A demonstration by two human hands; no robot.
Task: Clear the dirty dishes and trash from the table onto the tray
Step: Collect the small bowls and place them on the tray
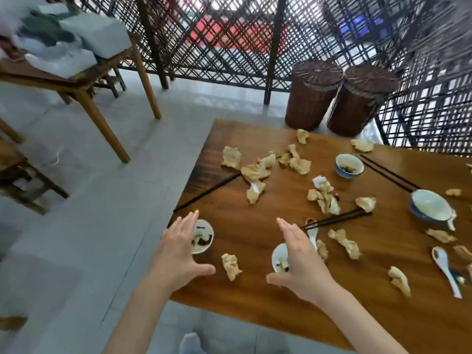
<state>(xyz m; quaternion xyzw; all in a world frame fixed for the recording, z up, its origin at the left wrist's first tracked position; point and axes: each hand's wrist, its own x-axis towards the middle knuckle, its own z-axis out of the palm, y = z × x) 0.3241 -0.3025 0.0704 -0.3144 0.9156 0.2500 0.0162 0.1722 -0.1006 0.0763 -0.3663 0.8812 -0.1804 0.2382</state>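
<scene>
A brown wooden table [255, 282] carries dirty dishes and several crumpled napkins [256, 169]. My left hand [178, 251] hovers open, fingers straight, over a small white dish [204, 235] with dark scraps at the table's near left edge. My right hand [301, 261] is also open, above a small white bowl [279, 258] with food bits. A white spoon [312, 232] and black chopsticks [339, 218] lie just beyond it. Farther right stand a blue bowl [349, 166] and a blue-rimmed bowl [430, 205]. No tray is in view.
Another white spoon [445, 270] lies at the right edge. More black chopsticks [207, 192] lie at the left side and at the far right [388, 172]. Two wicker baskets [339, 97] stand behind the table against a lattice screen. Another wooden table [76, 83] stands at the left.
</scene>
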